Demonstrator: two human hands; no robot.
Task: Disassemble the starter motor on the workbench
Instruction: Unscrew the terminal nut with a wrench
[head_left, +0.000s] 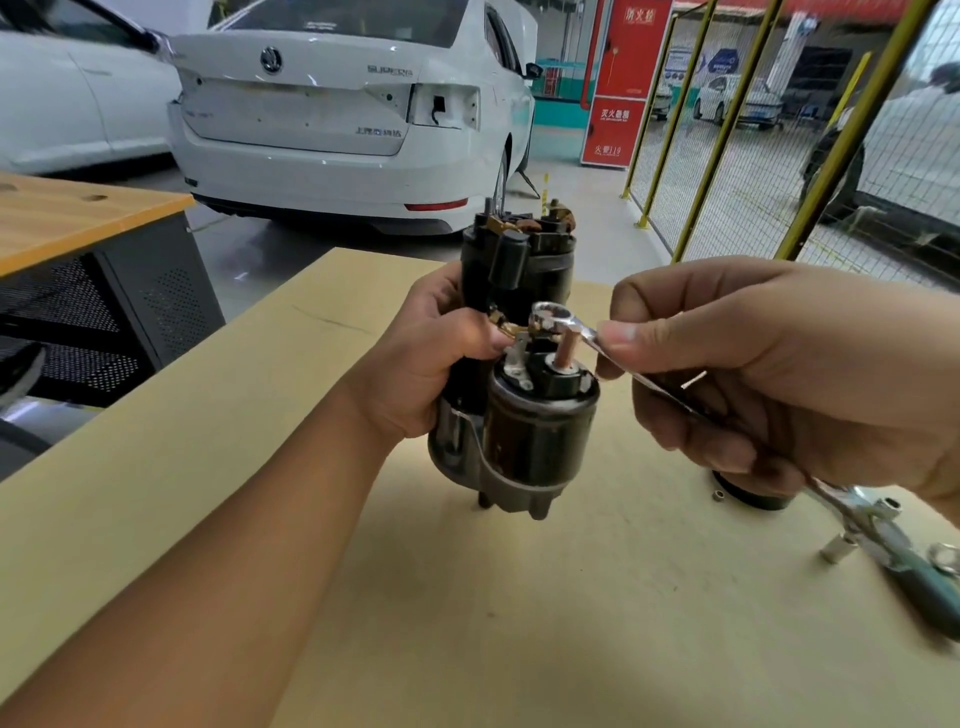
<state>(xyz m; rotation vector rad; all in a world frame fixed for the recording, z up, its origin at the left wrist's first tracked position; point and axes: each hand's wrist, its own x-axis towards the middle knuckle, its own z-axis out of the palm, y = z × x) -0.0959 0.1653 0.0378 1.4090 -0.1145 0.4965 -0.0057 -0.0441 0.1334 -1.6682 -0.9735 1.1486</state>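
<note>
1. The starter motor (519, 374) is held by the left hand (436, 353), with the fingers wrapped round its dark body and the thumb pressed near the brass piece on top.
2. The motor is stood on end on the workbench (467, 597), near the middle of the tan top.
3. A shiny wrench (582, 332) is pinched by the right hand (769, 374), with the thumb and fingers closed on its thin handle.
4. The ring end of the wrench is placed over a nut on top of the motor, just beside a copper post (563, 353).
5. The left arm is stretched in from the lower left, and the right hand is reached in from the right edge.
6. More tools (893, 540) with a green handle are laid on the workbench at the right, partly blurred.
7. A small silver socket (837, 550) is laid beside those tools.
8. A tiny nut (719, 495) is seen near a round black part (753, 496), which is mostly hidden by the right hand.
9. A white car (353, 114) is parked behind the workbench, and the word SUPERB is written on its back.
10. A red cabinet (623, 83) with white Chinese writing and the number 119 is stood farther back.
11. A yellow wire fence (727, 130) is set up at the right.
12. A second table (78, 218) with a wooden top is seen at the left.
</note>
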